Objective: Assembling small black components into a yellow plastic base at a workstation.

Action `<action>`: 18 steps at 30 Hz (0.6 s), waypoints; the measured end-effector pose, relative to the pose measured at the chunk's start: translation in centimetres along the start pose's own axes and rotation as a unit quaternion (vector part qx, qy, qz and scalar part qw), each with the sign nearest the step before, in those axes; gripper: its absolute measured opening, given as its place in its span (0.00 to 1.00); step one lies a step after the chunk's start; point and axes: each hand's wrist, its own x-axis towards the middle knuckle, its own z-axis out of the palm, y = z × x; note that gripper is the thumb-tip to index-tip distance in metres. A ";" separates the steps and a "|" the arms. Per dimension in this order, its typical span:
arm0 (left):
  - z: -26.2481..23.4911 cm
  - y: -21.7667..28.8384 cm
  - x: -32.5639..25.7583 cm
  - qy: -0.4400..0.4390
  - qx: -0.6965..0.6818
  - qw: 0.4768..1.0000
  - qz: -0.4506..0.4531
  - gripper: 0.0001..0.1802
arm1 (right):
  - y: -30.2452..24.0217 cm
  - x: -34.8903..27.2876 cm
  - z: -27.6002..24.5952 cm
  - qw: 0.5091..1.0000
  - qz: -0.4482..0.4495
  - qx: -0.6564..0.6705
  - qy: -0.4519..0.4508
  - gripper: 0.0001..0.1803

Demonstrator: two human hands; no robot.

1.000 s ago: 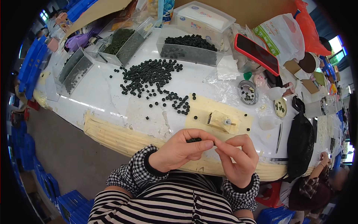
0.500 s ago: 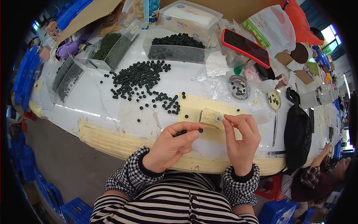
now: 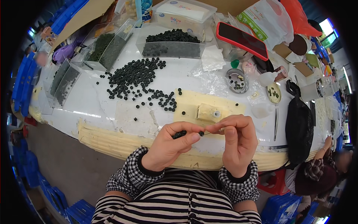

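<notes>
My left hand (image 3: 169, 145) is closed, pinching a small black round part (image 3: 201, 133) between thumb and forefinger. More black parts (image 3: 180, 134) are tucked behind its curled fingers. Close against it, my right hand (image 3: 240, 145) is also closed, its fingertips at the pinched part. A thin pale stick-like piece (image 3: 212, 131) runs from the right fingers toward that part; its exact kind is too small to make out. Just beyond the hands, a yellowish block (image 3: 205, 112) with a short white tube (image 3: 216, 114) stands on a yellow sheet (image 3: 188, 100).
A loose pile of black round parts (image 3: 130, 78) lies at the left, before a clear bin (image 3: 167, 50) of the same parts. To the right are a red-cased phone (image 3: 242, 40), tweezers (image 3: 276, 125) and a black mesh bag (image 3: 299, 127). A co-worker's hand (image 3: 328, 142) shows far right.
My right hand has moved left from beside the white tube to the black part in my left hand. The left hand keeps its pinch. The view has shifted slightly.
</notes>
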 end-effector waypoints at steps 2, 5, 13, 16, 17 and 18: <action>0.0 0.1 0.0 0.002 0.001 1.000 0.001 0.11 | 0.1 0.1 0.1 1.000 0.006 -0.003 -0.005 0.10; -0.1 0.0 0.0 -0.006 -0.005 1.000 -0.001 0.11 | 0.2 0.1 0.0 1.000 0.005 -0.009 -0.008 0.10; -0.2 -0.1 0.0 -0.006 -0.006 1.000 0.002 0.11 | 0.5 0.0 -0.1 1.000 0.002 0.008 -0.009 0.05; -0.2 0.0 0.0 -0.002 -0.004 1.000 0.004 0.11 | 0.5 0.0 0.0 1.000 0.004 0.022 -0.005 0.05; -0.1 0.0 0.0 0.003 -0.002 1.000 0.004 0.11 | 0.6 0.0 0.0 1.000 0.004 0.026 -0.004 0.05; -0.1 0.0 0.0 0.005 0.000 1.000 0.004 0.11 | 0.6 0.0 0.0 1.000 0.003 0.029 -0.003 0.05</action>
